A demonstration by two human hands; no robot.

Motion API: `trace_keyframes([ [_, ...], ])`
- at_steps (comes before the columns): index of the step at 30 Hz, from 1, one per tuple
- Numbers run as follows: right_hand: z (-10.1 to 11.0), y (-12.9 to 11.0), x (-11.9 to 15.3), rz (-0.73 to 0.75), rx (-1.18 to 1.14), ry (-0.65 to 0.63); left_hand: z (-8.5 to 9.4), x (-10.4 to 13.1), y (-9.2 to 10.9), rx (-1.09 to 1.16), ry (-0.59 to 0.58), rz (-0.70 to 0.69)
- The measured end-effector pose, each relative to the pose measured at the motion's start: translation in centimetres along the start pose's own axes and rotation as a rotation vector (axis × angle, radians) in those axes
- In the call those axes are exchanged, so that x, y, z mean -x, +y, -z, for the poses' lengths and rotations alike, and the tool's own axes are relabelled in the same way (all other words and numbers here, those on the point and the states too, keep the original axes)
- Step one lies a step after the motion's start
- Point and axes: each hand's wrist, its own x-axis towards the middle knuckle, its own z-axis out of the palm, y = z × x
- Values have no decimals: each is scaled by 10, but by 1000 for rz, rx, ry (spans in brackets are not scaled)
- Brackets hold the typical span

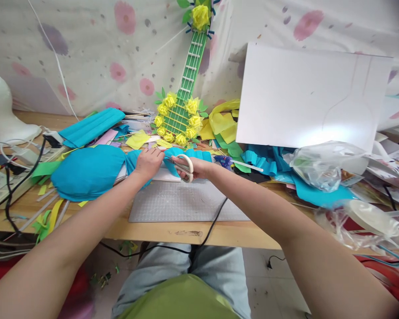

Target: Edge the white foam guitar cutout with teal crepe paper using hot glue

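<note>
A blue paper-covered shape (88,172) lies on the table, its broad rounded end to the left and a narrower blue strip (199,154) running right. My left hand (149,164) pinches the blue paper around the middle of that narrow part. Just right of it, my right hand (186,166) is closed round white-handled scissors (189,168), whose blades point left into the blue paper between the hands. How far the blades are apart is too small to tell. A grey cutting mat (186,204) lies under and in front of the strip.
Behind stands a green paper guitar (177,115) with yellow flowers. A glue gun (223,161) lies right of my hands. Farther right are a white board (295,97) and plastic bags (322,161). A black cable (214,221) crosses the mat; a power strip (6,190) lies left.
</note>
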Motion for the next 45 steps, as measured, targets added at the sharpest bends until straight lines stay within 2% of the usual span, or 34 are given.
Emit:
trace_keyframes([
  [9, 2, -12, -7, -198, 84, -132, 5, -3, 6, -24, 30, -107],
  [16, -1, -6, -16, -33, -66, -4, 12, -4, 6, -32, 8, -106],
  [20, 2, -4, -15, -18, -67, -11, 22, -7, 7, 19, -1, -10],
  [23, 4, -17, -4, 33, 21, -1, 26, -12, 0, 163, 35, 213],
  [26, 15, -45, 21, 159, 301, 180, 26, -16, -13, 422, 7, 442],
  [27, 23, -55, 31, 196, 442, 301, 24, -17, -18, 501, -17, 481],
  [31, 75, -86, 68, 234, 976, 646, 15, -14, -35, 637, -92, 516],
  [33, 106, -87, 80, 139, 1215, 780, 12, -13, -35, 597, -140, 486],
  [36, 144, -72, 90, -107, 1407, 824, 14, -16, -20, 388, -151, 395],
  [38, 160, -56, 91, -213, 1425, 815, 16, -25, 2, 312, -109, 333],
  [40, 169, -38, 89, -259, 1396, 829, 15, -39, 31, 353, -121, 309],
  [45, 180, -3, 82, -348, 1344, 894, -5, -82, 103, 477, -560, 615],
])
